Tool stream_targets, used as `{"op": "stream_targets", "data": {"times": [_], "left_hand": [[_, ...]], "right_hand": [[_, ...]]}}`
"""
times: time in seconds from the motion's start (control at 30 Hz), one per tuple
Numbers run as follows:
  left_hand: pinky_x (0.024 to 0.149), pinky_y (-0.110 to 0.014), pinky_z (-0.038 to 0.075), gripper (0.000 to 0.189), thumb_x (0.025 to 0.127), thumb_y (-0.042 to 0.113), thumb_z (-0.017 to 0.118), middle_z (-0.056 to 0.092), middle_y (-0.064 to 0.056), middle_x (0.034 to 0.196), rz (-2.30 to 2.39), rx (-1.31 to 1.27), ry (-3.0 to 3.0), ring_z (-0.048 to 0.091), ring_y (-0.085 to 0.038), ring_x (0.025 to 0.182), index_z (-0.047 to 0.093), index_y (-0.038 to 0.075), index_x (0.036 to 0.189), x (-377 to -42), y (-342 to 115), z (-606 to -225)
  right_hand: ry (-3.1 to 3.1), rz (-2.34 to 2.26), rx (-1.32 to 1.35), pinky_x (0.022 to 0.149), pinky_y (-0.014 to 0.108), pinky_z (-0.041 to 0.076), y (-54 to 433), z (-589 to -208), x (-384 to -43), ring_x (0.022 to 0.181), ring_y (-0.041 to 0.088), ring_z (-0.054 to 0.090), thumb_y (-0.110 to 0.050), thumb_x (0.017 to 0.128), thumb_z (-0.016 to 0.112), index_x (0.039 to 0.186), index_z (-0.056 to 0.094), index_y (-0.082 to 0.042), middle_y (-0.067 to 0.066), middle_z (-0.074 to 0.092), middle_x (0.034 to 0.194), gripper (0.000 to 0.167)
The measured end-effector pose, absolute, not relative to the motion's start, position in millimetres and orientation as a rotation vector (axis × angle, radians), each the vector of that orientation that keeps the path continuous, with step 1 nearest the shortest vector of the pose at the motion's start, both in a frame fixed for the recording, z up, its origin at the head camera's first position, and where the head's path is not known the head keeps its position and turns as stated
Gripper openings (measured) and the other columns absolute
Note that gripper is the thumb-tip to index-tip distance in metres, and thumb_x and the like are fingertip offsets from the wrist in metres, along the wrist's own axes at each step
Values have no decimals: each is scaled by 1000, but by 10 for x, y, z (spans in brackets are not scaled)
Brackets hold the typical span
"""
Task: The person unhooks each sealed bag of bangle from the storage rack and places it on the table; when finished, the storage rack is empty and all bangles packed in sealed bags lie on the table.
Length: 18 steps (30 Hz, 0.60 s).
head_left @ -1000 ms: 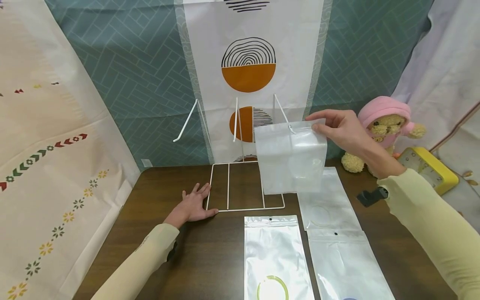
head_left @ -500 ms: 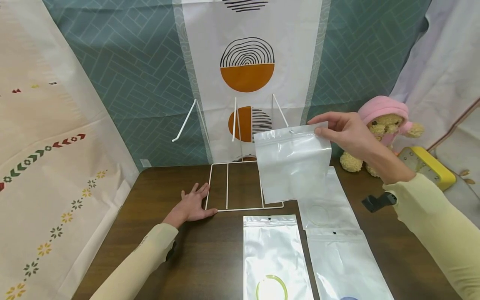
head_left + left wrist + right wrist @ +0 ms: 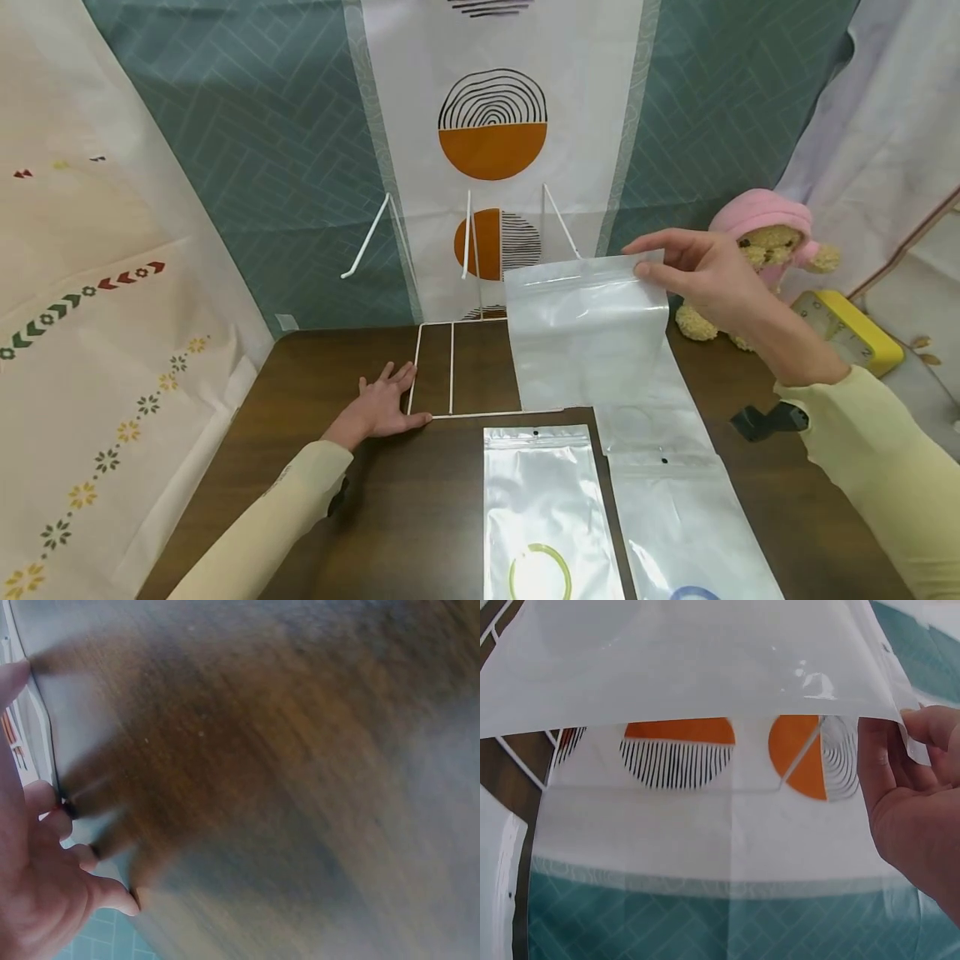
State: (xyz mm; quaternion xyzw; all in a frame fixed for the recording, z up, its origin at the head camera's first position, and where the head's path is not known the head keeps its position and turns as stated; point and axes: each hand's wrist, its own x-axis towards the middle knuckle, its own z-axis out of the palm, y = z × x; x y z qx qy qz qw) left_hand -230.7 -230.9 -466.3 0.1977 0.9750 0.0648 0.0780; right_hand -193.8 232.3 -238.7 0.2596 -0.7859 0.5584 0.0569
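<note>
My left hand (image 3: 378, 406) rests on the table with spread fingers, touching the left side of the white wire rack (image 3: 480, 414). In the left wrist view, its fingertips press on the wood beside the wire. My right hand (image 3: 705, 271) pinches the top right corner of a silvery zip bag (image 3: 588, 333) between thumb and fingers. The bag hangs in front of the rack's right hook (image 3: 561, 221), whose tip is hidden behind the bag's top edge. In the right wrist view, the bag's edge (image 3: 705, 667) spans the top. The left hook (image 3: 367, 237) and middle hook (image 3: 467, 233) bear nothing.
Zip bags lie flat on the table (image 3: 405, 517): one with a yellow-green ring (image 3: 536, 500), one with a blue ring (image 3: 686, 517), and one partly under the hanging bag. A pink-hooded plush bear (image 3: 765, 229) and yellow clock (image 3: 847, 333) stand at the right. Patterned cloth (image 3: 300, 167) hangs behind.
My right hand has drawn the bag slightly down and to the right; the right hook's tip, earlier seen over the bag, is now hidden behind it. The left hand stays at the rack.
</note>
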Motion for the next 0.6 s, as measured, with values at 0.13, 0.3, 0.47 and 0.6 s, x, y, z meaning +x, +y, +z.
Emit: {"op": "stream_targets", "data": {"times": [0.13, 0.3, 0.47, 0.6], "left_hand": [[95, -82, 21, 100, 87, 67, 59, 25, -16, 162, 191, 596, 2914, 19, -48, 146, 29, 2, 157, -2326, -2326, -4649], [96, -82, 22, 101, 87, 68, 58, 24, -15, 163, 189, 596, 2904, 19, -48, 146, 29, 2, 157, -2334, -2341, -4644], [97, -81, 21, 100, 87, 67, 57, 24, -15, 163, 192, 579, 2896, 18, -47, 146, 28, 2, 157, -2333, -2344, -4652], [99, -81, 16, 90, 94, 58, 55, 21, -16, 163, 234, 589, 2851, 13, -47, 147, 26, 2, 158, -2362, -2357, -4654]], "right_hand": [[-2300, 1772, 856, 54, 23, 47, 2192, -2471, -1800, 59, 13, 57, 6, 92, 66, 112, 74, -3, 11, 65, 69, 23], [-2269, 1805, 933, 56, 24, 49, 1941, -2641, -1614, 61, 13, 59, 10, 91, 64, 111, 74, -2, 10, 67, 71, 25], [-2284, 1781, 955, 52, 23, 44, 1617, -2895, -1475, 58, 10, 51, 8, 91, 66, 109, 73, 0, 3, 63, 67, 22], [-2272, 1841, 990, 47, 25, 38, 1330, -3119, -1346, 54, 9, 44, 8, 91, 67, 109, 71, 4, -3, 55, 64, 19]]}}
